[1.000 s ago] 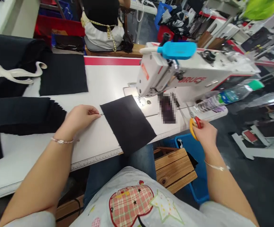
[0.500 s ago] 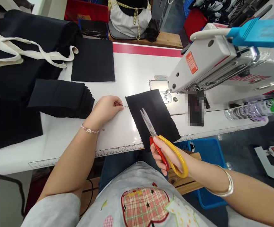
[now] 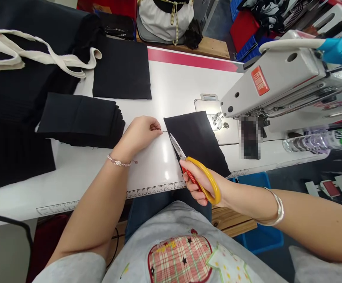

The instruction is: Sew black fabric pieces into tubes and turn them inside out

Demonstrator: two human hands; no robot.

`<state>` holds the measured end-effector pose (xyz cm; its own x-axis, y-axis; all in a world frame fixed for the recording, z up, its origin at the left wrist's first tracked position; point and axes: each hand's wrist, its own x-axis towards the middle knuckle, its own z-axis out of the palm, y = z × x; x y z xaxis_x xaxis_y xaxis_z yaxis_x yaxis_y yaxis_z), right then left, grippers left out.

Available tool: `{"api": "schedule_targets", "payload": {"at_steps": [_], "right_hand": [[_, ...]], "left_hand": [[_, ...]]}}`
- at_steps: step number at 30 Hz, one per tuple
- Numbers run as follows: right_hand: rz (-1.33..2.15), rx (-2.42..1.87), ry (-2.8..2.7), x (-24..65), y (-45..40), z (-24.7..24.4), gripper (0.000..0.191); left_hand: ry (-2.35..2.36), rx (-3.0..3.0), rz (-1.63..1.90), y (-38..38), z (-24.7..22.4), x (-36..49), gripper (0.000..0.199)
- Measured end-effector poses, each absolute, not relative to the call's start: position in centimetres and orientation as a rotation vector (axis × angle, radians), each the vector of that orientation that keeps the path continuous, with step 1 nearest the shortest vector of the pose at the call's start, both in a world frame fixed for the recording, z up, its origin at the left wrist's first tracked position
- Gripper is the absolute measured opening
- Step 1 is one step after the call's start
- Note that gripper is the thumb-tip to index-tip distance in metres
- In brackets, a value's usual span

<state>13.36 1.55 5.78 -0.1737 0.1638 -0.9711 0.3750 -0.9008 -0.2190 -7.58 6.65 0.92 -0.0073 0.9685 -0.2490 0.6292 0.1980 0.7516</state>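
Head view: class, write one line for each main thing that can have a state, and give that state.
Scissors, in right hand, blades closed or nearly so.
Thread, pinched in left hand.
Black cloth panel, spread out.
Folded black cloth, stacked.
White strap, loosely twisted.
Bottle, lying on its side.
Sewing machine, running or stopped unclear.

Scissors [image 3: 205,169]: 1 yel hdl [image 3: 216,188], 1 red, silver blades [image 3: 176,145]. Fabric pc [image 3: 198,137]: solid blk. Folded stack [image 3: 79,116]: also blk. Strap [image 3: 70,60]: off-wht. Tabletop [image 3: 147,169]: wht w/ pinkish-red stripe [image 3: 188,58]. Sewing mach [image 3: 280,78]: wht, orange-red label [image 3: 259,80]. Tee [image 3: 135,251]: lt grey, red/cream plaid patch [image 3: 171,261] w/ blk stars [image 3: 184,260]. Bangle [image 3: 280,210]: silver. Bin [image 3: 267,239]: blue. Wood slats [image 3: 230,218]: lt brn.
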Motion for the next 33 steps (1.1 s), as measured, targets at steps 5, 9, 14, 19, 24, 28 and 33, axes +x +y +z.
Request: {"api": "schedule_targets", "payload": {"at_steps": [5,9,14,19,24,28,33], "right_hand": [[-2.222,1.927,0.603,12.8,1.7,5.9,0.05],[-2.232,1.931,0.616,12.4,1.8,6.2,0.049],[-2.24,1.927,0.614,12.6,1.8,6.7,0.049],[-2.158,1.964,0.596,12.4,2.0,7.7,0.048],[-2.168,1.946,0.604,11.2,2.3,7.8,0.048],[-2.184,1.94,0.61,10.7,2.7,7.2,0.048],[-2.222,1.936,0.613,10.8,3.1,6.3,0.049]], "left_hand": [[1.708,1.485,0.591,6.6,1.1,-7.7,0.011],[1.708,1.475,0.607,6.7,1.0,-7.9,0.01],[1.724,1.456,0.615,6.8,0.9,-8.0,0.009],[1.747,1.425,0.619,6.7,1.2,-8.0,0.009],[1.762,1.402,0.641,6.6,1.2,-8.1,0.008],[1.758,1.375,0.639,6.7,1.0,-8.1,0.009],[1.744,1.358,0.647,6.8,1.0,-8.2,0.009]]}}
